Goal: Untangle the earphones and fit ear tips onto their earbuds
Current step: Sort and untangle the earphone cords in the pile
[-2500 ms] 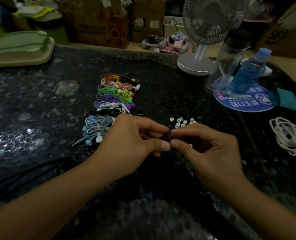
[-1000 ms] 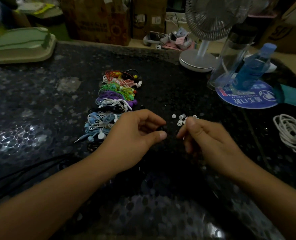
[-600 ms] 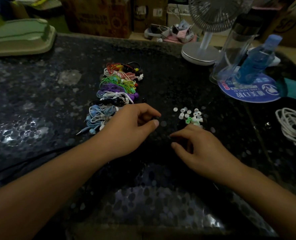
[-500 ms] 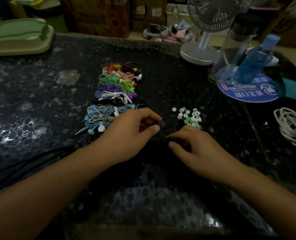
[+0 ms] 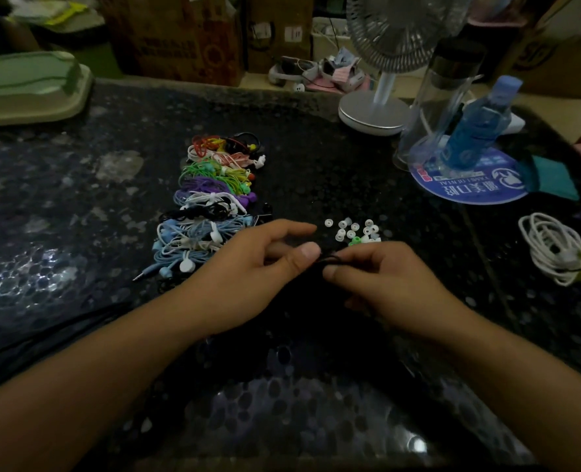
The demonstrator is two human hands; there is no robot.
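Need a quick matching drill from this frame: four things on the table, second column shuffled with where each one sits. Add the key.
Things:
1. ear tips
2. coloured earphone bundles
3. white cable coil
4. blue bottle

Places:
A. on the round blue mat, beside the fan base
B. far right edge of the table
C. loose heap just beyond the right hand
D. row beyond the left hand

Pairs: 1-C, 2-D, 3-B, 4-A

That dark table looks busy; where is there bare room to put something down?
Bare table lies left of the earphone bundles, up to the green tray. Another patch lies between bundles and fan base. It is crowded around the ear tips, hands and bottles.
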